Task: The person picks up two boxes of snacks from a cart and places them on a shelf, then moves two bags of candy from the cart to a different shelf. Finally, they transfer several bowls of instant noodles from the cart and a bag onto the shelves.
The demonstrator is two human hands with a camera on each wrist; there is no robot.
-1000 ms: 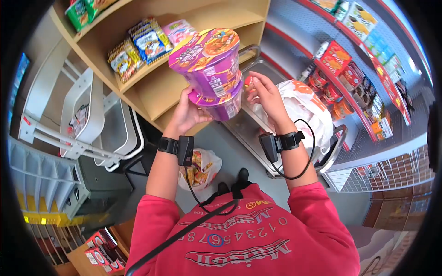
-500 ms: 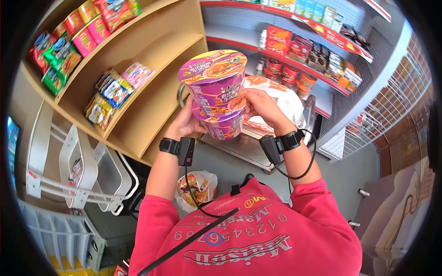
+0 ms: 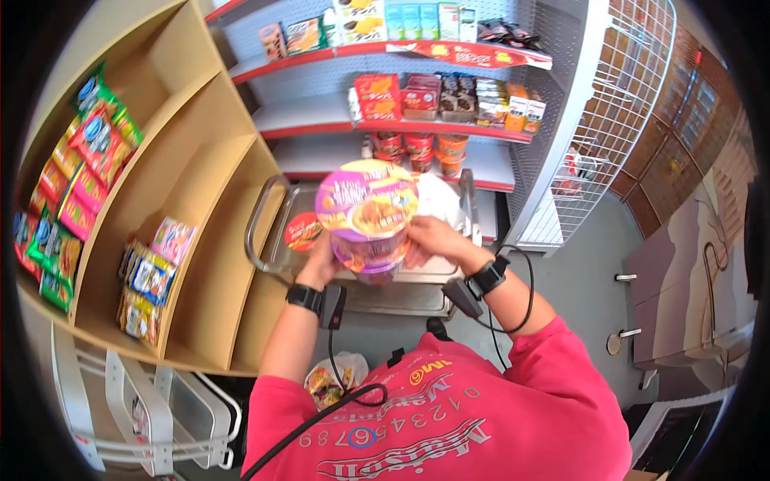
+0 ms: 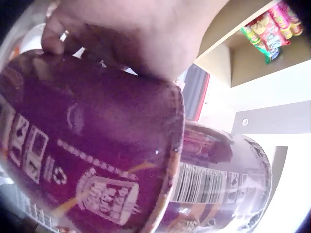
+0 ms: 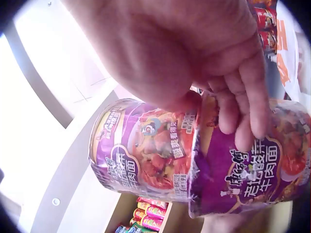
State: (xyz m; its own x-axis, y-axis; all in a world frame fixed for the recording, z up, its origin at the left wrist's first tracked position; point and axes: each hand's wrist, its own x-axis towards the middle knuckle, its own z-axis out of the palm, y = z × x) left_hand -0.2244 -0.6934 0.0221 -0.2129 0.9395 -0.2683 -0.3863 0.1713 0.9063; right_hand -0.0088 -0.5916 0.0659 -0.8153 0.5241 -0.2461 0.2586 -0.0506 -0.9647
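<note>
Two purple instant noodle cups [image 3: 367, 204] are held one on top of the other in front of my chest, the upper lid facing up at me. My left hand [image 3: 322, 263] grips the stack from the left; in the left wrist view its fingers curl over the lower cup [image 4: 97, 131], and the other cup [image 4: 218, 179] shows its barcode. On the opposite side my right hand [image 3: 433, 240] holds the stack, thumb and fingers lying around the join between the upper cup [image 5: 146, 145] and the lower one in the right wrist view.
Below the cups stands a metal cart [image 3: 369, 298] with a white plastic bag [image 3: 439, 194] and a red round-lidded cup [image 3: 303, 231]. Ahead are red-edged shelves [image 3: 321, 120] with boxes and noodle cups; at left, a wooden shelf [image 3: 188, 128] with snack bags. A filled bag [image 3: 337, 377] sits on the floor.
My view has turned right, from the wooden shelf toward the cart and red-edged shelves. The right hand, off the cups at first, has come to hold them. The stack has lowered over the cart.
</note>
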